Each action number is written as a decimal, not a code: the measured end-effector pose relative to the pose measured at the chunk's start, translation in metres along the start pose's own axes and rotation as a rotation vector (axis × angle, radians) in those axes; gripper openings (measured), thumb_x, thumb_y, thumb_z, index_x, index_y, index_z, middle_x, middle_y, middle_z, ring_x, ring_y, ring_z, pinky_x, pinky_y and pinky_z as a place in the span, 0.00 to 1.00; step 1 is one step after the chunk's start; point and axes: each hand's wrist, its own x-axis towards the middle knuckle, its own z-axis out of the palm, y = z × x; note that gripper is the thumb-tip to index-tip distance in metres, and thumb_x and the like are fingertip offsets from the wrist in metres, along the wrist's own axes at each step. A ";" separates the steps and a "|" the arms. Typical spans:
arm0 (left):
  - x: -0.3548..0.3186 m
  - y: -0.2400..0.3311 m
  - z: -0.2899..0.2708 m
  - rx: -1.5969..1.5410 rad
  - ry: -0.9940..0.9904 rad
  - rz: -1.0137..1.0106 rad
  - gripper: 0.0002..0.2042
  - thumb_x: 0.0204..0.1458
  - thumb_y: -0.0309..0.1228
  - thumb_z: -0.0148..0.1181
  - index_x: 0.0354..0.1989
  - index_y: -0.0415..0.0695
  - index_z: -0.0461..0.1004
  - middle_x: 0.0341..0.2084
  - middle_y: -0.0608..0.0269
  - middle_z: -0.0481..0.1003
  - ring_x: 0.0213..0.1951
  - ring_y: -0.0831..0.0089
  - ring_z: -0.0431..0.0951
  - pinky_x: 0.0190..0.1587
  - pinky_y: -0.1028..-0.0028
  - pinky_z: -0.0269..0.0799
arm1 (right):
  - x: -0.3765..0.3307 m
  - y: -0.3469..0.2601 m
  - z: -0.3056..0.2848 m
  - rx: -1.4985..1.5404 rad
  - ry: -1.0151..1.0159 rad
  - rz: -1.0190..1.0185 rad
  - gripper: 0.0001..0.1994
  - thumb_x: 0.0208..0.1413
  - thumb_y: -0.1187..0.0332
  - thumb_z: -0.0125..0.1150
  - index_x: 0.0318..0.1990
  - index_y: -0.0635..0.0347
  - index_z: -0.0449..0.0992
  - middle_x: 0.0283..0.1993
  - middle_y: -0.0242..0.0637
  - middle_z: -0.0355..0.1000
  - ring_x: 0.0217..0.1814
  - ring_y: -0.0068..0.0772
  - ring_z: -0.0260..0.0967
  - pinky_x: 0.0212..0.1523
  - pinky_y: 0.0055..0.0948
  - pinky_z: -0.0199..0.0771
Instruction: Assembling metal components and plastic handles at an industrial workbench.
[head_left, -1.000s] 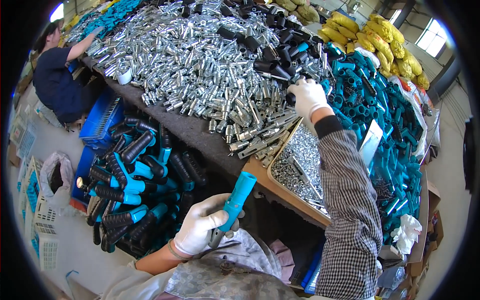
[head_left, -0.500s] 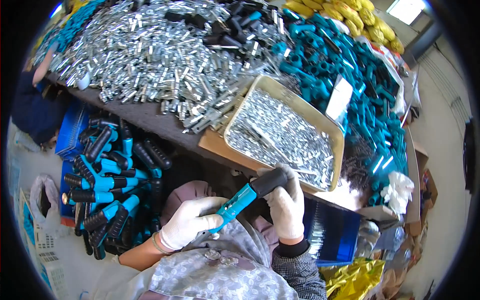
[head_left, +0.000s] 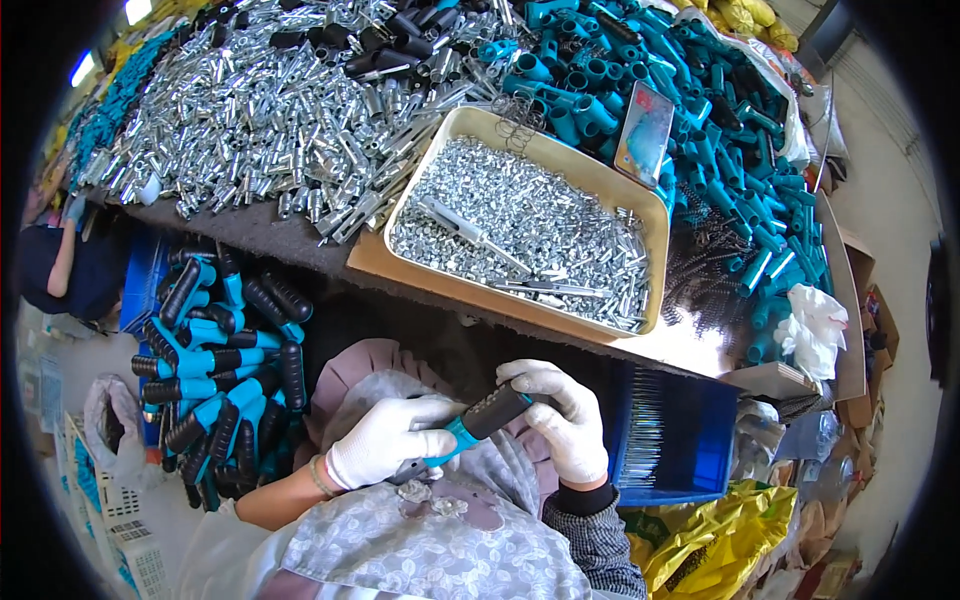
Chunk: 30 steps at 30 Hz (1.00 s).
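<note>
Sleeve (head_left: 495, 411) — bumpy, black — around teal handle (head_left: 457, 437)

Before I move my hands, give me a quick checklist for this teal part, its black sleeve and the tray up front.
1. Left hand gripping the teal part: ok, fingers closed around it.
2. Black sleeve on the teal part: ok, with teal showing on the left-hand side of it.
3. Sleeve fully seated: cannot tell; the left hand hides much of the teal part.
4. Right hand touching the sleeve: cannot tell; its bent fingers are at the sleeve's far end, but contact is unclear.
5. Cream tray apart from both hands: ok, it sits beyond them.
6. Tray holding only small pieces: not ok; a longer metal part lies on top.
</note>
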 end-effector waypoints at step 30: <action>0.015 0.012 0.019 0.303 -0.039 0.089 0.32 0.59 0.52 0.61 0.60 0.35 0.69 0.27 0.69 0.72 0.25 0.84 0.69 0.27 0.80 0.67 | 0.036 -0.026 -0.175 -1.713 0.673 -0.194 0.10 0.45 0.69 0.71 0.36 0.55 0.78 0.36 0.36 0.74 0.42 0.45 0.70 0.44 0.42 0.71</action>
